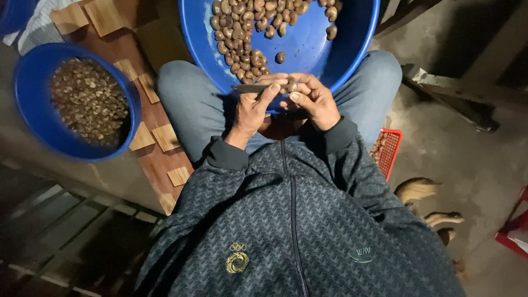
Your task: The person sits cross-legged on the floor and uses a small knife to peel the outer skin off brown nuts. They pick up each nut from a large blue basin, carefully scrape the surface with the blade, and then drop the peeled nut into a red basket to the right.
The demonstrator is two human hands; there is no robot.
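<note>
Floor: dim concrete.
Basins: two blue, one (352,38) on lap.
Left hand (250,113): clenched on knife (250,88).
Right hand (316,104): pinching nut (291,86).

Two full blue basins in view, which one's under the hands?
The big blue basin on the lap, holding large whole nuts. The other basin sits aside on the floor with small bits.

No packages, signs or screens show. The only label-like marks sit on the dark patterned jacket (297,220) in the lower middle of the frame: a small gold embroidered emblem (237,258) at lower centre-left, and a small pale stitched logo (361,253) to its right.
</note>
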